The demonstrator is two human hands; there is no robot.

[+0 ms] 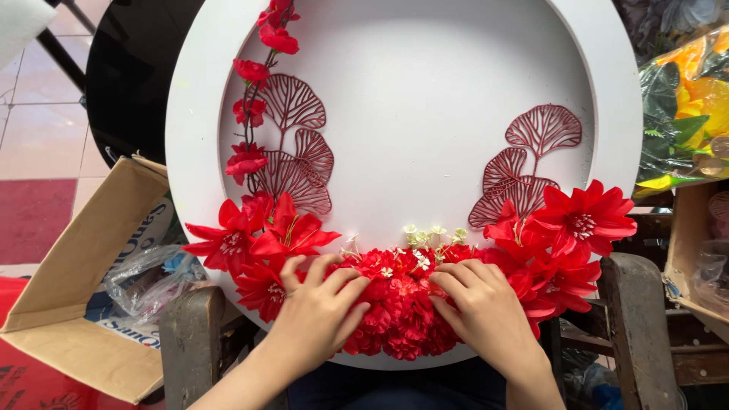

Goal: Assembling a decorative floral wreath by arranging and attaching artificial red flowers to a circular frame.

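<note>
A large round white board with a raised rim lies in front of me. Red artificial flowers fill its lower arc, with small cream blossoms above them. Red cut-out fan leaves and a red flower sprig run up the left side; more fan leaves stand on the right. My left hand presses flat on the flowers left of centre. My right hand presses on the flowers right of centre, fingers spread. Neither hand grips anything.
An open cardboard box with plastic bags lies on the floor at left. Wooden chair posts flank the board. Wrapped yellow and orange artificial flowers sit at upper right. A dark round tabletop lies behind the board.
</note>
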